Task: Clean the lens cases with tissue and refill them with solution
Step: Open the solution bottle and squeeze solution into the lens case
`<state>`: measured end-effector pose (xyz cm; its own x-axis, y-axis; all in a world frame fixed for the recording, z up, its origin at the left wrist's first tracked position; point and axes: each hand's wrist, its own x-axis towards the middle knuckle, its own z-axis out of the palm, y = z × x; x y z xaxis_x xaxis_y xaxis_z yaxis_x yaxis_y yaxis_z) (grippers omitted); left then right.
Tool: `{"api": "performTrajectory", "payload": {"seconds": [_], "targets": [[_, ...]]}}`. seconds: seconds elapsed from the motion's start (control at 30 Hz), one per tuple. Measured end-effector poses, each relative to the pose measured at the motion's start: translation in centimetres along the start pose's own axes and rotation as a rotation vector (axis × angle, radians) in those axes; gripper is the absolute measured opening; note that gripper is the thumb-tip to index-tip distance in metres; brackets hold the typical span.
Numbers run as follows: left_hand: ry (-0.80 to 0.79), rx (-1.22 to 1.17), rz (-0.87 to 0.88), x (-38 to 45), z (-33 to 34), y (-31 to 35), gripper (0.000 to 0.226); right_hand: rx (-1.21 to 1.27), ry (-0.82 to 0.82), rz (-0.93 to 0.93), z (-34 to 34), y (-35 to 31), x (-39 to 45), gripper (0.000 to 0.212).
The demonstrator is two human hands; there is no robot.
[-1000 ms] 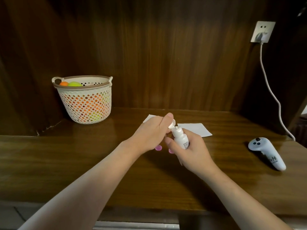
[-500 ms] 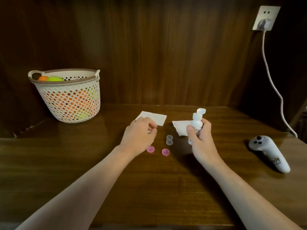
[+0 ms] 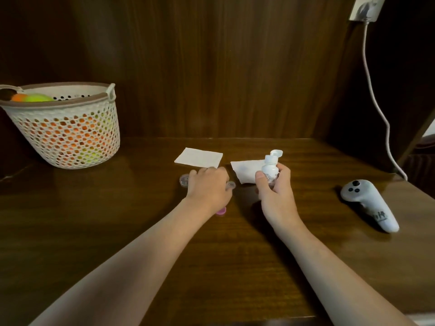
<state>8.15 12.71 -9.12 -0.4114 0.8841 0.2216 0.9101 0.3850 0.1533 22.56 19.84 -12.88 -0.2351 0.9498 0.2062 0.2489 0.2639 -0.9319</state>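
Our right hand (image 3: 274,191) grips the white solution bottle (image 3: 270,169) upright, its flip cap open, above the desk (image 3: 117,231). Our left hand (image 3: 208,187) rests palm down over the clear lens case (image 3: 184,180); we cannot tell whether its fingers pinch it. A pink cap (image 3: 221,211) peeks beneath the wrist. Two tissues (image 3: 199,157) lie just behind.

table (image 3: 117,231): glossy wood | basket (image 3: 70,142): perforated plastic | bottle (image 3: 270,169): smooth white plastic

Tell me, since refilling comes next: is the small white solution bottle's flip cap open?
Open: the small white solution bottle has its flip cap hinged back.
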Motion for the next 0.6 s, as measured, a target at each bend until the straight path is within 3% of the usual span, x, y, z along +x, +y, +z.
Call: {"api": "performTrajectory", "payload": {"seconds": [0.13,0.3,0.43,0.6], "targets": [[0.050,-0.202,0.119,-1.6,-1.4,-1.4,0.029,0.004,0.003,-0.003,-0.2,-0.1,0.0,0.063],[-0.036,-0.273,0.300,-6.3,-3.0,-5.5,0.026,0.015,-0.015,0.005,-0.3,0.0,-0.1,0.065],[-0.138,-0.258,0.334,-8.8,-2.7,-7.7,0.029,-0.001,-0.021,0.007,-0.1,-0.3,-0.2,0.063],[-0.082,-0.247,0.320,-9.4,-1.7,-8.0,0.032,-0.083,-0.036,-0.136,-0.1,-0.9,-2.0,0.054]]}}
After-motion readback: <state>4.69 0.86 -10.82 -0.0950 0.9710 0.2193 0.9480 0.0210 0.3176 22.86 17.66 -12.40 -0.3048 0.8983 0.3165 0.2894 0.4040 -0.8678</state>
